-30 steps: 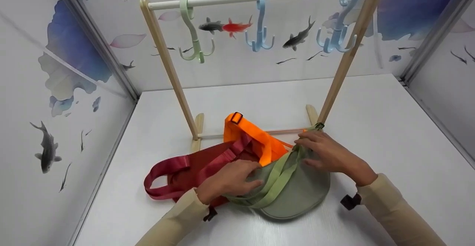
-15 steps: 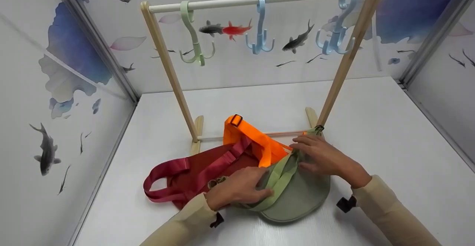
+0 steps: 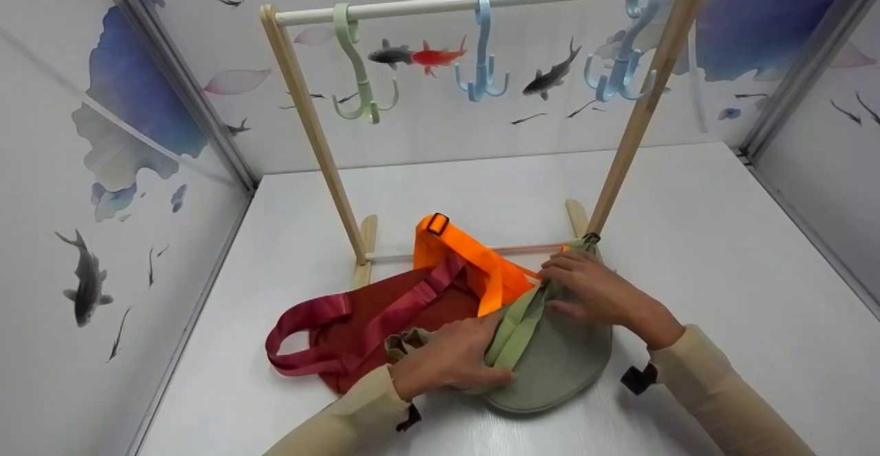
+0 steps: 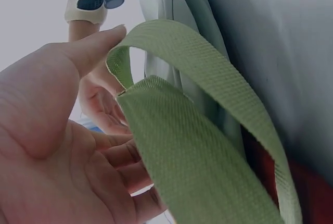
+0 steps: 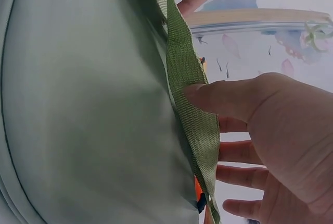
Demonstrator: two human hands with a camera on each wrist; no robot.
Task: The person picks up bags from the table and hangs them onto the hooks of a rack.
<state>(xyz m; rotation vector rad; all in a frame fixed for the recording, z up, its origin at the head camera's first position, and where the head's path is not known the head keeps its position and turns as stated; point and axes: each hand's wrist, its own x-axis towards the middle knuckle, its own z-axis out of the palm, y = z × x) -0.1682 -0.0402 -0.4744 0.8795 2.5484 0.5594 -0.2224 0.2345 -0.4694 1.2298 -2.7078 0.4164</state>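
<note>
A grey-green bag [image 3: 564, 360] with light green webbing straps [image 3: 519, 335] lies in front of the rack. My left hand [image 3: 457, 353] is at its left side; in the left wrist view, the thumb touches the edge of a looped strap [image 4: 182, 135] and the other fingers are spread loosely behind it. At the bag's upper right, my right hand [image 3: 588, 287] pinches a green strap [image 5: 195, 109], its thumb in front and its fingers behind. A dark red bag [image 3: 371, 311] with red straps lies to the left. Behind both is an orange bag [image 3: 481, 263] with a black buckle, partly covered.
A wooden rack with a white rail [image 3: 412, 5] stands behind the bags. From the rail hang a green hook [image 3: 357, 64] and two blue hooks, one in the middle [image 3: 482, 50] and one on the right [image 3: 627, 43]. Patterned walls enclose the white table [image 3: 742, 270].
My left hand has moved right and slightly down along the green bag, uncovering a bunched part of it over the red bag. The right hand has shifted slightly left.
</note>
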